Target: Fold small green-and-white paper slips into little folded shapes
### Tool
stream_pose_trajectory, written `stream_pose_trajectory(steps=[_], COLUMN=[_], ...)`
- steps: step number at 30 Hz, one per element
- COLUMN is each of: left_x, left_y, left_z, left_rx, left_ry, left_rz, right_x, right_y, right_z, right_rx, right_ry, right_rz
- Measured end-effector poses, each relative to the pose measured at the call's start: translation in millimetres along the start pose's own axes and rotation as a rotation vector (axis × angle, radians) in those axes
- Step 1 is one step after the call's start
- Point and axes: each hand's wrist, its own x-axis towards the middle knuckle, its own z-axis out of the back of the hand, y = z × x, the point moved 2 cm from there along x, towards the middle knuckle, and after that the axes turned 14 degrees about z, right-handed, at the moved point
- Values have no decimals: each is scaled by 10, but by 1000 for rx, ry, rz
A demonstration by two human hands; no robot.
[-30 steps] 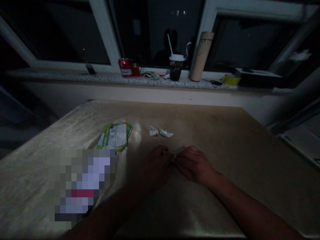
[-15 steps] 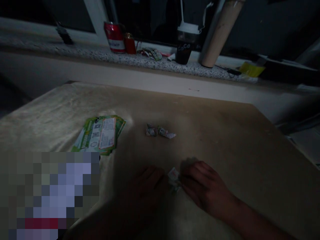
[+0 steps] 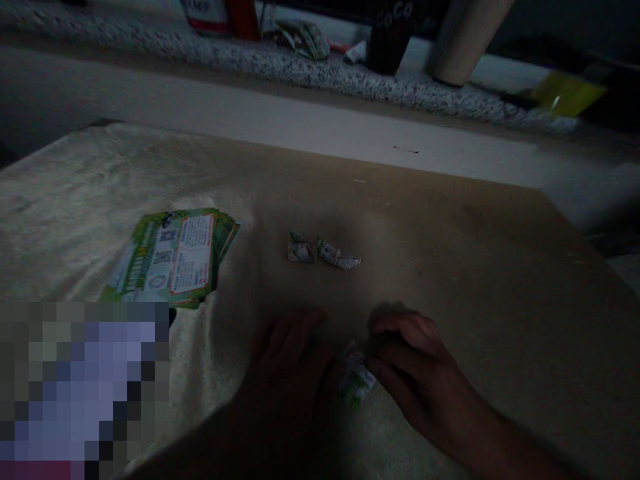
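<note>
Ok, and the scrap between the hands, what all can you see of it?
The scrap is small and creased, white with green print, thin like paper or film. It sits at a slant just above or on the table. Right hand fingertips meet its right edge; too dark to tell if the left hand touches it.

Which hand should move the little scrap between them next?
Probably the right hand: its fingertips seem to meet the scrap. The left hand is close too, but shadow hides its fingertips.
</note>
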Motion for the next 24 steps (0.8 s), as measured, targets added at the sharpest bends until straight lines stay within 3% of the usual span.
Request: stream_pose_trajectory(steps=[7,24], left_x=[-6,69], left_y=[-80,-155], left_z=[-57,7], left_rx=[42,68], left_ry=[-40,32], left_rz=[59,96], right_x=[22,28], right_y=[4,-18], right_z=[-50,-70], right_rx=[-90,-37], right_ry=[-20,-53], right_rz=[-38,-70])
